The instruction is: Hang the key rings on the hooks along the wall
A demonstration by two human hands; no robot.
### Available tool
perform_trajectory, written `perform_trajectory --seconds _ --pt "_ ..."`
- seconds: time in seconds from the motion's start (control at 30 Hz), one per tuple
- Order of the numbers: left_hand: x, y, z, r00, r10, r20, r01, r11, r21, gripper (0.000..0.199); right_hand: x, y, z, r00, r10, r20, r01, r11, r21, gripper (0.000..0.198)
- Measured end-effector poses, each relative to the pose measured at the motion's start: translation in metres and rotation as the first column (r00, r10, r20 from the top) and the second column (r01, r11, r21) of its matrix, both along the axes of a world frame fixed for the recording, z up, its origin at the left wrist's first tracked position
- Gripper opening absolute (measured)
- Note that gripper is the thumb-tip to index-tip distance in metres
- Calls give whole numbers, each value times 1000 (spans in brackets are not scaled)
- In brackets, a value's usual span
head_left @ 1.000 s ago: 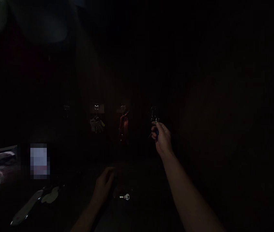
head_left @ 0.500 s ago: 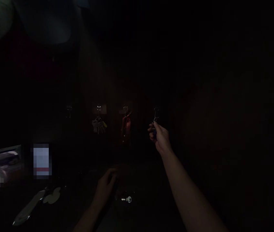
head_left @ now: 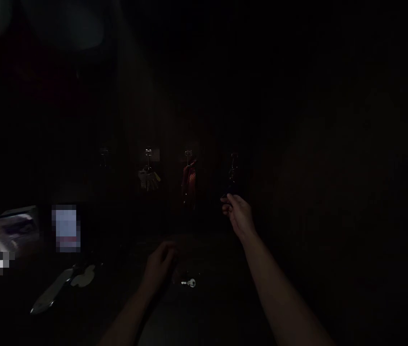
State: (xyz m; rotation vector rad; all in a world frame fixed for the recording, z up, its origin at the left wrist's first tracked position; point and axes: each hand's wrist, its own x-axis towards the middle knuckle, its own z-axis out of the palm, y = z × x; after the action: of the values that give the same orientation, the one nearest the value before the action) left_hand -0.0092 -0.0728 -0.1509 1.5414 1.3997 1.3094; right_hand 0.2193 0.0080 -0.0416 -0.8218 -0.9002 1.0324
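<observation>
The scene is very dark. My right hand [head_left: 239, 211] is raised, with thumb and fingers closed at the lower end of a dark item [head_left: 231, 189]. That item hangs by a ring from a metal hook [head_left: 233, 158] at the right; its kind is too dark to make out. My left hand [head_left: 158, 262] is low in the middle, fingers loosely curved and thumb apart, with nothing visible in it. Just right of it, a small shiny key [head_left: 189, 283] lies on the dark surface.
A bunch of keys [head_left: 148, 179] and a reddish pouch-like item [head_left: 189, 185] hang from hooks to the left. Lower left are a lit, blurred-out screen [head_left: 67, 228], a plastic-wrapped package [head_left: 16, 230], a long pale object with a shiny edge [head_left: 52, 291] and a pale flat piece [head_left: 84, 277].
My right hand has slid down from the ring to the dark item's lower end, and more of the ring now shows. The view has tilted slightly. My left hand stays near the key.
</observation>
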Motion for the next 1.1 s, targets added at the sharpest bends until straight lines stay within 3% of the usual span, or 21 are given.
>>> perform_trajectory --seconds 0.33,0.53,0.63,0.8,0.9,1.1 --pt "0 -1 -1 999 -3 -40 3 1000 -2 25 -2 -17 -42 996 52 75 -47 996 -77 31" --pt "1 -4 4 999 8 -49 -9 1000 -13 25 -14 -33 -60 951 175 257 -128 974 -187 25" --pt "1 -4 3 999 8 -41 -8 1000 -7 25 -20 -43 -68 863 305 404 -215 943 -253 20" --pt "0 -3 2 998 15 -67 -15 1000 2 26 -24 -58 -80 609 496 618 -367 868 -336 11" --pt "-1 -4 3 997 15 -70 -15 1000 8 26 -24 -61 -83 476 505 720 -409 852 -328 9" --pt "-3 -7 9 990 -1 -143 11 997 74 22 -22 -62 -86 309 489 816 -444 833 -331 13"
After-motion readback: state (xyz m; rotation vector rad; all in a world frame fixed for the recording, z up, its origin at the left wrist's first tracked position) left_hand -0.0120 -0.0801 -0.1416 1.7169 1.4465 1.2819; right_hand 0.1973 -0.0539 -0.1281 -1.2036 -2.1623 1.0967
